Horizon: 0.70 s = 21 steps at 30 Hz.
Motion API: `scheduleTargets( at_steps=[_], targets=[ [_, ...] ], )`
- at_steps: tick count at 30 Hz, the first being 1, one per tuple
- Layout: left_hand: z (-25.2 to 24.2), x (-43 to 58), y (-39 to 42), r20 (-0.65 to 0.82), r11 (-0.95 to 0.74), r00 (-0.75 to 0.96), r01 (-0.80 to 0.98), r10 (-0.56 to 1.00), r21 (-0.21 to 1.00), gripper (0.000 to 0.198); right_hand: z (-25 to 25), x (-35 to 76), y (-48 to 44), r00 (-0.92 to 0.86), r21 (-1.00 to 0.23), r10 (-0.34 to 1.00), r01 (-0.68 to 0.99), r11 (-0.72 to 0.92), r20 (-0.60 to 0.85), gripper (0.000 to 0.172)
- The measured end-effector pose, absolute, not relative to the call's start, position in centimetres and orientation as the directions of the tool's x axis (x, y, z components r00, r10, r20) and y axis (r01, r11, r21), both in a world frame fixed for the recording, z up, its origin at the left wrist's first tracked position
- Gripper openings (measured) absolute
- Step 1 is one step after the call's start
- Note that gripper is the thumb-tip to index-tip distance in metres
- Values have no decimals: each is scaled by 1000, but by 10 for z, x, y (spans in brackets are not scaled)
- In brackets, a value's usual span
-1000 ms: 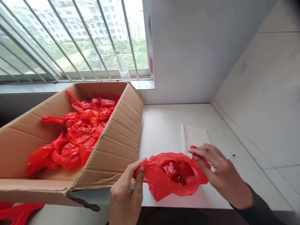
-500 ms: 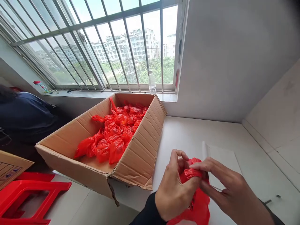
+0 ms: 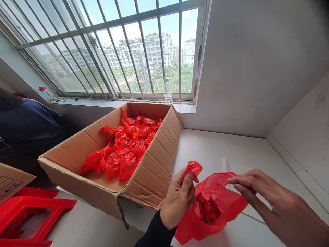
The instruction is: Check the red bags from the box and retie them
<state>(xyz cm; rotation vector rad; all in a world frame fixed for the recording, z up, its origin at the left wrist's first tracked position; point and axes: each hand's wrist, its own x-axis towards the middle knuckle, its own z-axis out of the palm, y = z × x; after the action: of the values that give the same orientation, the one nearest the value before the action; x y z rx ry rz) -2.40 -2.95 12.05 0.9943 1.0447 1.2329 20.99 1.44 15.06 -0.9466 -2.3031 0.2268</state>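
Note:
My left hand pinches a bunched handle of a red plastic bag, its tip poking up above the thumb. At the bag's far right rim, the fingertips of my right hand grip the thin plastic. The bag's mouth is spread wide, and shiny dark red wrapped items show inside; their exact kind I cannot tell. Left of my hands is a large open cardboard box, with several knotted red plastic bags heaped in it.
A white table runs under the box, with a clear flat sheet behind my right hand. Red plastic stools and another carton are at lower left. A person in dark clothing is beyond. A bottle stands on the sill.
My hands have moved apart, the right one outward to the right. The red bag, bunched between them before, is now spread with its contents showing.

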Motion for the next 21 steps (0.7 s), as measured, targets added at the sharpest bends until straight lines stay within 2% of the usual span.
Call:
scheduleTargets(
  at_steps=[3,6,8,9,11,14,17,21],
  targets=[
    [129,-15,-33,-14,23,88,-100,996,995,35,162,205,7,-571,-403,647,507,762,505,21],
    [140,-2,-38,47,-52,260,14,965,999,54,174,190,-2,-663,-444,562,363,819,494,22],
    [142,5,-37,50,-68,314,47,948,997,33,177,182,-3,-688,-448,536,329,831,489,27],
    [141,6,-35,45,-57,323,30,945,998,25,176,179,-2,-674,-453,557,352,819,485,32],
    [136,6,-30,7,6,331,-41,944,999,34,172,179,3,-611,-491,651,439,752,450,41],
    [126,0,-23,-70,111,315,-115,946,987,49,162,184,11,-563,-619,761,483,619,321,28],
    [119,-6,-21,-111,207,351,-248,930,947,50,154,188,11,-552,-728,808,466,503,204,22],
    [117,-12,-23,-197,337,343,-419,919,843,47,152,188,4,-541,-743,840,544,389,44,20]
  ],
)
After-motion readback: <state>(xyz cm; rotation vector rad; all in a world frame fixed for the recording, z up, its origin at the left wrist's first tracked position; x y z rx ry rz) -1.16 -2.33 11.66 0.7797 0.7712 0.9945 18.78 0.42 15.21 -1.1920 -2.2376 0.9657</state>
